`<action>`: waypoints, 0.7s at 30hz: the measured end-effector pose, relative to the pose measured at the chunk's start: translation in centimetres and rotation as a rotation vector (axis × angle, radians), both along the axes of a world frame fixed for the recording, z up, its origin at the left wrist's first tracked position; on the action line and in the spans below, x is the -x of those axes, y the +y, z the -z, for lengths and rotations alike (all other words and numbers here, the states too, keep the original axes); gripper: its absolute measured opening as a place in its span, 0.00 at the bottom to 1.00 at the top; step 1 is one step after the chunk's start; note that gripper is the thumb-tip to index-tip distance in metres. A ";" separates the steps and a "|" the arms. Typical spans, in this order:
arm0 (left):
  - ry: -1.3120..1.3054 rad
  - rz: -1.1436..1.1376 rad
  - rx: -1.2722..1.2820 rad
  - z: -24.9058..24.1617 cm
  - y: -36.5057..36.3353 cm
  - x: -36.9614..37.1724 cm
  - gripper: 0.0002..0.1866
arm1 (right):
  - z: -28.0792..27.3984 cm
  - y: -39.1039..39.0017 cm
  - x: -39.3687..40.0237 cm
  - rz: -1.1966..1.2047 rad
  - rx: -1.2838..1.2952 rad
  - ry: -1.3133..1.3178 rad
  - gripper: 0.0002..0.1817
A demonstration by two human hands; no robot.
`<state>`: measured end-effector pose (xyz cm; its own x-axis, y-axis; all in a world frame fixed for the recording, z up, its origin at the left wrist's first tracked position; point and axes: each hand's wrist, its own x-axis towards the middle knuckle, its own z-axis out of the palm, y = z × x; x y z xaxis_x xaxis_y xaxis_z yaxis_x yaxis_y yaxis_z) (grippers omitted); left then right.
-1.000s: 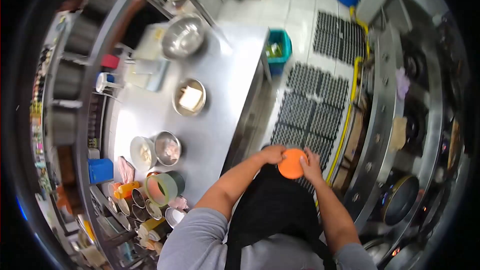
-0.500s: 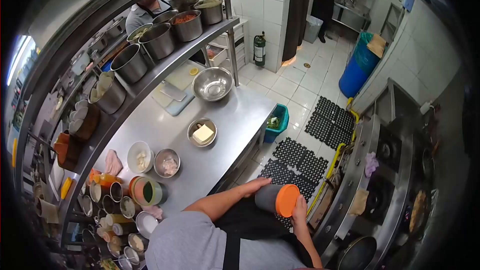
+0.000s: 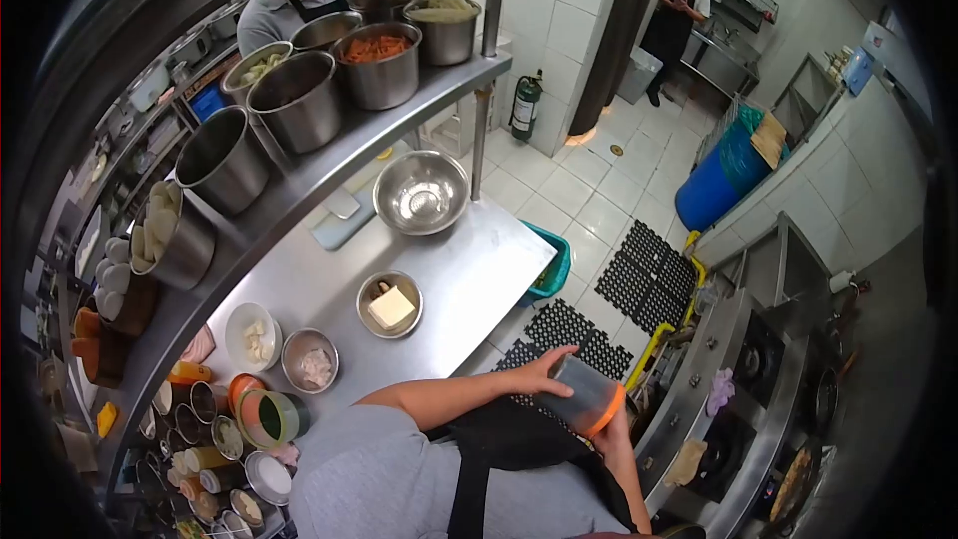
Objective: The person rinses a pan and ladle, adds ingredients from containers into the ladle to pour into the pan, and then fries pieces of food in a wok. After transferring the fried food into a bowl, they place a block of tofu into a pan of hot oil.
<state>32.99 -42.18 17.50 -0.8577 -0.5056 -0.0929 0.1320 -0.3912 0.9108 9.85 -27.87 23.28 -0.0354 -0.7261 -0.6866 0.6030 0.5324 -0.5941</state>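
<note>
In front of my black apron is a see-through plastic container (image 3: 583, 391) with an orange lid (image 3: 607, 413). It is tilted, its lid end low and to the right. My left hand (image 3: 544, 375) grips the base end, thumb and fingers apart around it. My right hand (image 3: 615, 431) is closed at the lid end, its fingers partly hidden. What the container holds is not clear. On the steel table (image 3: 459, 314) to my left are a bowl with a block of butter (image 3: 391, 307), a small bowl of pale pink pieces (image 3: 315, 367) and a white bowl (image 3: 251, 337).
Metal pots (image 3: 377, 70) line the overhead shelf. A steel bowl (image 3: 420, 193) stands at the table's far end. Stove burners (image 3: 726, 444) run along my right, with black mats (image 3: 564, 334) on the floor. Two people stand beyond, one behind the shelf.
The container has tipped so its lid points lower and its side shows more. My left hand now wraps its base end. My view has shifted, with the shelf appearing nearer.
</note>
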 end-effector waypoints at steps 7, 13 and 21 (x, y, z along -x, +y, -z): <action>-0.037 -0.248 0.720 -7.5 -4.3 -4.5 0.61 | -7.1 -6.4 -2.0 -0.178 0.173 -0.008 0.52; 0.087 -0.416 -0.026 -5.5 -6.5 -3.9 0.52 | -8.7 -14.9 -1.8 -0.385 0.490 0.576 0.60; 0.475 -0.470 -0.974 -2.6 -10.5 1.4 0.38 | -20.7 -29.2 -0.2 -1.118 1.405 1.305 0.67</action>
<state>31.58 -52.69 20.09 -0.6590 -0.6732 -0.3354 0.6933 -0.7166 0.0762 10.07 -57.04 44.01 0.7534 -0.6292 0.1912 -0.4825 -0.7264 -0.4894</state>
